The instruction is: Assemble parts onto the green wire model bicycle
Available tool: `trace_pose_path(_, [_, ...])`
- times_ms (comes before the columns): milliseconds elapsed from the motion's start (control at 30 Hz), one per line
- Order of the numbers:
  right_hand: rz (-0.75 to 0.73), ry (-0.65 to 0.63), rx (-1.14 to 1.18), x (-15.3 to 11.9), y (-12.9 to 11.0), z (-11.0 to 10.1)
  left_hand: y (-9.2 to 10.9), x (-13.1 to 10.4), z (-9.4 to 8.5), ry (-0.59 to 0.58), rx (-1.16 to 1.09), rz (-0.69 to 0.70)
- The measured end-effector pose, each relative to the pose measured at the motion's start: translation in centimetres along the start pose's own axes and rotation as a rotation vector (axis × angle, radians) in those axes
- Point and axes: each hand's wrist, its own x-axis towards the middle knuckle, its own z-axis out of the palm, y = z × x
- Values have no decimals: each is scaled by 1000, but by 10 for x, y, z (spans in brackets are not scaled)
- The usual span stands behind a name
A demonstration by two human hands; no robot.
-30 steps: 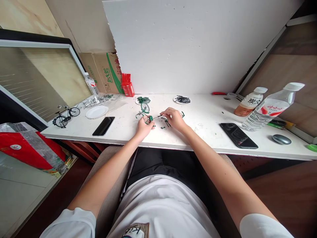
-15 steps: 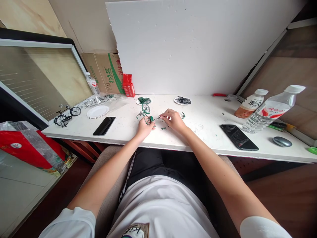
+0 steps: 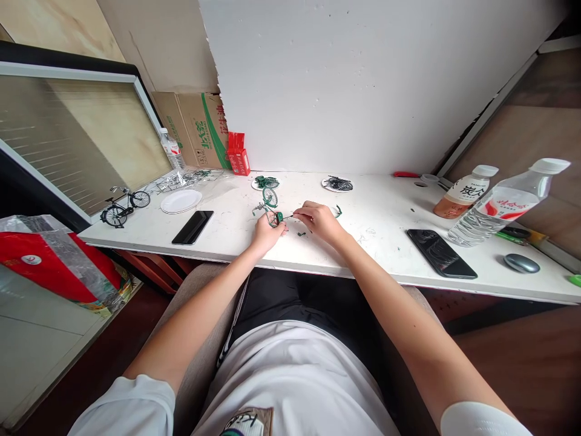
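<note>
I see the left hand (image 3: 267, 234) pinching a green model bicycle (image 3: 279, 216) over the tabletop (image 3: 231, 227), its wheel (image 3: 270, 197) jutting beyond that grip; just right, a slim rod (image 3: 289, 217) points at it from the right hand's (image 3: 320, 220) pinching grip.

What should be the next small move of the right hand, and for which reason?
Probably a gentle nudge of the thin tool toward the green model bicycle, to seat its tip. The right hand pinches the tool, its tip pointing at the bicycle, which the left hand grips; whether they touch is too small to tell.
</note>
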Motion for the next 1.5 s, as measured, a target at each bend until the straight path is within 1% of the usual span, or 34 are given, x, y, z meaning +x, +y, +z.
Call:
trace_pose_path(100, [3,-15,-20,0,-3,0,0,0,0,-1,-16,-6])
trace_pose_path(233, [24,2,8,0,-6,1,-1,0,0,2,-32,-13])
trace_pose_path(500, [128,-23,27,1,-9,3,-3,2,-2,-4,-34,-20])
trace_pose_path(667, [140,-80,-46,3,-10,-6,-1,0,0,-14,-60,24])
trace_pose_path(833, [269,-146,-152,2,-8,-13,1,-1,2,-29,-54,49])
trace_pose_path(933, [303,-183,-98,1,-7,-14,1,-1,1,-19,-52,42])
trace_pose_path(1000, [311,-233,-47,1,-9,-15,1,-1,1,-15,-40,43])
trace_pose_path(1133, [322,-322,-66,1,-17,-15,3,-2,0,-12,-35,32])
trace_pose_path(1233, [301,-340,-66,2,-19,-14,4,-3,1,-14,-37,22])
trace_pose_path(1400, [288,-395,97,3,-16,-8,5,-3,2,-23,-34,21])
trace_pose_path(1500, [300,-389,143,3,-13,-5,6,-4,2,-25,-35,16])
